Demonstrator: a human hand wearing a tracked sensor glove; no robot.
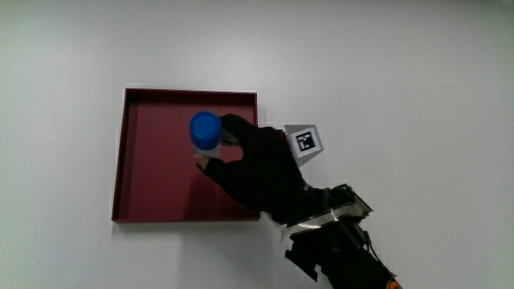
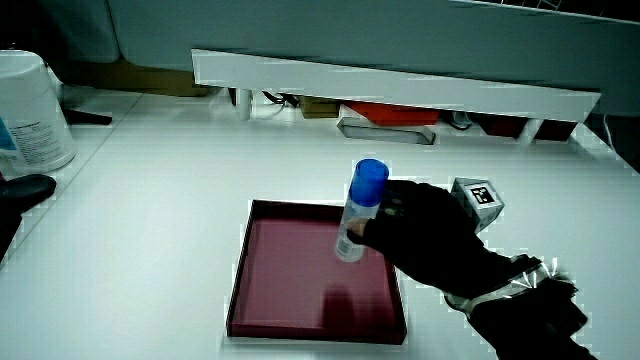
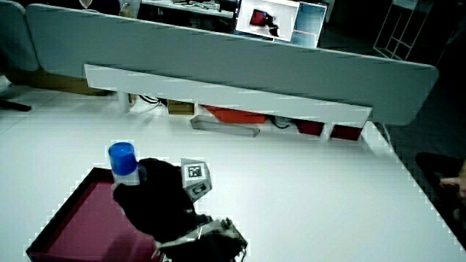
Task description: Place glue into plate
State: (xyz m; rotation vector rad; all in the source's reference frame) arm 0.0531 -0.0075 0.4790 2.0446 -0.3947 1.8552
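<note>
One gloved hand (image 1: pixel 259 170) only, closed around a glue stick (image 1: pixel 206 134) with a blue cap (image 1: pixel 205 128). Fingers (image 1: pixel 238 127) wrapped about the pale body of the stick, thumb pressed against it on the side nearer the person. Held upright with the cap uppermost, tilted a little in a side view (image 2: pixel 360 212). Glue stick over the dark red square plate (image 1: pixel 152 172), above the part of it farthest from the person; in a side view lifted clear of the plate floor (image 2: pixel 300 275), with a shadow beneath it on the red surface. Cannot tell from the main view alone whether touching or apart. Palm and wrist reaching in across the plate's raised rim (image 1: pixel 257 108), forearm (image 1: pixel 337 245) over the white table (image 1: pixel 401 72) just beside the plate and nearer the person. Small patterned cube (image 1: pixel 303 141) on the back of the hand, also seen in both side views (image 2: pixel 478 196) (image 3: pixel 196 177).

Plate flat on the table, shallow, with low walls all round, nothing else lying in it. Low white partition (image 2: pixel 400 85) at the table's edge farthest from the person. White tub (image 2: pixel 30 108) with a blue label standing near a table edge in a side view, well apart from the plate.
</note>
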